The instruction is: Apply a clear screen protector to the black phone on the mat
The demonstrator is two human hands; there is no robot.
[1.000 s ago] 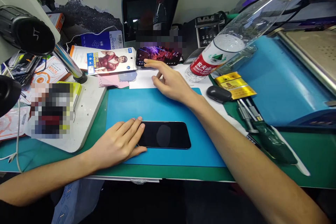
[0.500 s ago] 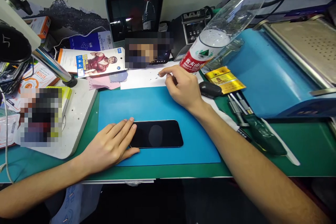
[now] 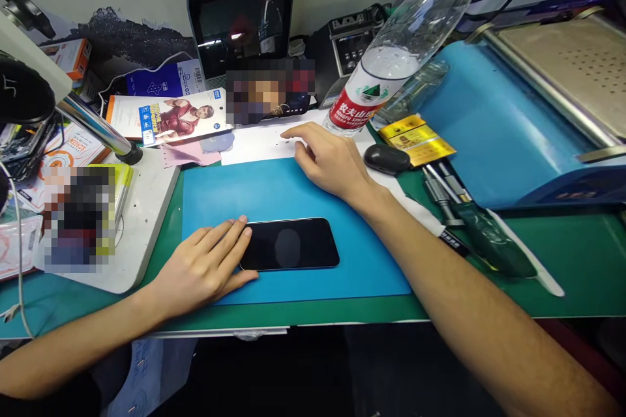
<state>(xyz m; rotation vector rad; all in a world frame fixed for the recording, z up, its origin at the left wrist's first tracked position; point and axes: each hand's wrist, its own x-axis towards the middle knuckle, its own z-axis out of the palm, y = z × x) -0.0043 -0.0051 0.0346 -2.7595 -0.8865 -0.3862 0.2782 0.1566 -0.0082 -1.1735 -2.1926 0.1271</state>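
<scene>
A black smartphone (image 3: pixel 313 244) lies flat, screen up, on the blue mat (image 3: pixel 381 283), with a round smudge-like patch on its glass. My left hand (image 3: pixel 210 260) holds its left end, fingers laid over the edge and thumb along the near side. Beyond the mat, my right hand (image 3: pixel 332 159) hovers over or rests on a white paper (image 3: pixel 249 146). Its index finger reaches out toward tiny dark specks there, while the thumb stays apart and the other fingers curl under. A tiny dark bit shows at that fingertip, too small to name.
A tilted-looking water bottle (image 3: pixel 362 88) stands just behind my right hand. Right of it are a black oval case (image 3: pixel 386 158), a yellow packet (image 3: pixel 415 140) and several tools by a green handle (image 3: pixel 493 241). A white stand base (image 3: pixel 151 215) flanks the mat's left; a dark screen (image 3: pixel 242 19) stands behind.
My right hand has slid slightly left over the white paper. The left hand and smartphone keep their place on the mat; the whole view has shifted a little.
</scene>
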